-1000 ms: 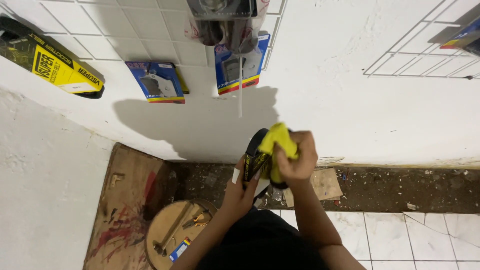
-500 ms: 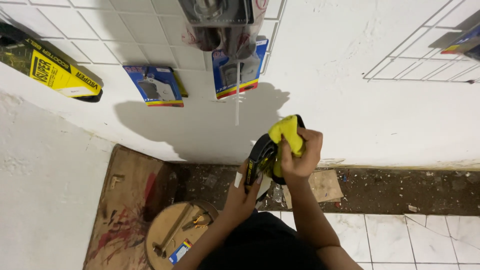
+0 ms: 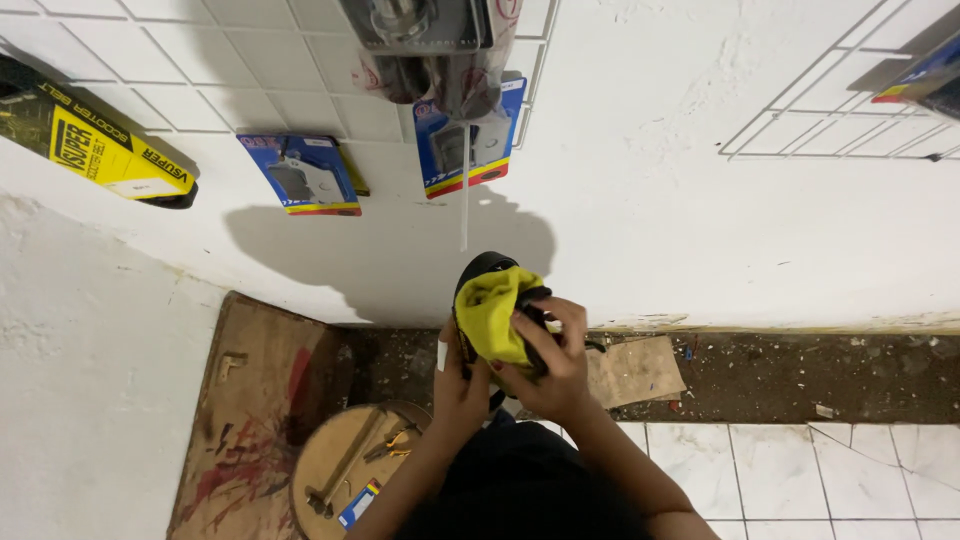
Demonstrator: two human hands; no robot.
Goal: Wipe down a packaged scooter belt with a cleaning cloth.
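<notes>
Right hand (image 3: 555, 365) presses a bunched yellow cloth (image 3: 492, 312) onto a black rounded part (image 3: 478, 272), fingers closed on the cloth; left hand (image 3: 455, 375) grips the part from below, raised before the white wall (image 3: 700, 200). Wiping looks midway: cloth covers most of it, with only its dark top edge bare.

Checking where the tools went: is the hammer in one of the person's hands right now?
No: the hammer lies on the round wooden stool, while both hands hold a yellow cloth on a black part.
</notes>
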